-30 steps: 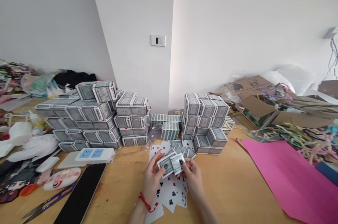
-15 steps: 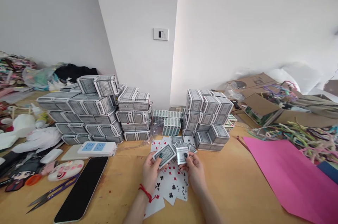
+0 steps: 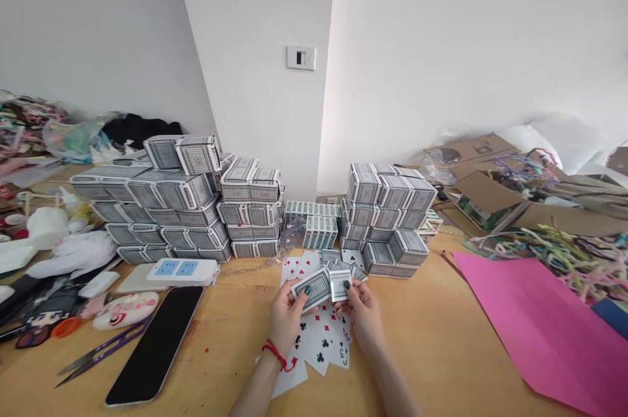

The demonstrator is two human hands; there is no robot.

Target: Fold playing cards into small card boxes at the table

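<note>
Above the wooden table (image 3: 432, 351), my left hand (image 3: 284, 315) pinches a face-down playing card (image 3: 312, 288) with a green patterned back. My right hand (image 3: 366, 315) pinches a second face-down card (image 3: 339, 285) right beside it; the two cards almost touch. Under the hands lie several face-up cards (image 3: 321, 342) showing clubs and diamonds. More loose cards (image 3: 338, 260) lie scattered just beyond the hands. A red string bracelet (image 3: 276, 355) circles my left wrist.
Stacks of boxed card decks stand at the left (image 3: 167, 204), the middle (image 3: 251, 211) and the right (image 3: 387, 217). A phone (image 3: 154, 345), scissors (image 3: 98, 355) and a power strip (image 3: 181, 270) lie at the left. A pink sheet (image 3: 544, 325) and open cardboard boxes (image 3: 490, 198) are at the right.
The two held cards have come closer together again after being spread apart. The camera view has shifted slightly; both hands stay over the face-up cards.
</note>
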